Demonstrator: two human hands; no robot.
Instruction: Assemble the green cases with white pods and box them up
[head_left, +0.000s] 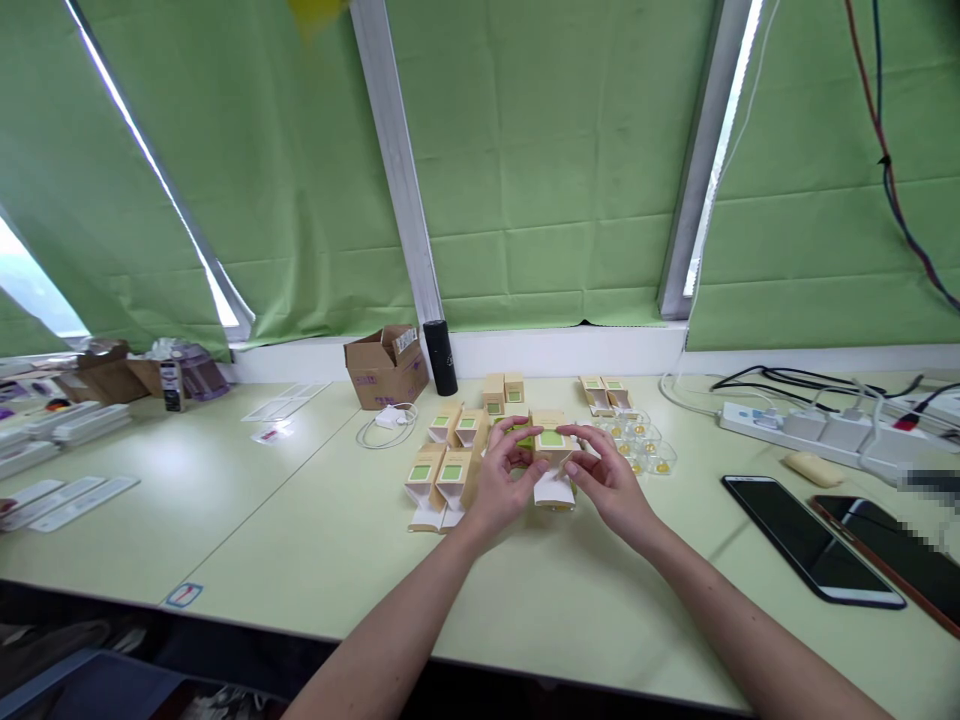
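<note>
Between my two hands, over the middle of the table, is a small tan box [553, 446] with a green label and a white open flap toward me. My left hand [510, 472] grips its left side with bent fingers, and my right hand [606, 480] holds its right side. To the left stand several similar open boxes [454, 470] in rows, their flaps facing me. Behind them are two tan boxes [495, 390] side by side. Clear plastic cups with yellow contents [660, 462] lie right of my right hand. Two more open boxes [604, 393] stand behind the cups.
A cardboard box [386, 372], a black cylinder [440, 358] and a coiled white cable [388, 425] stand or lie at the back left. On the right are a phone [814, 540], a second phone [892, 550] and a power strip [810, 435] with cables.
</note>
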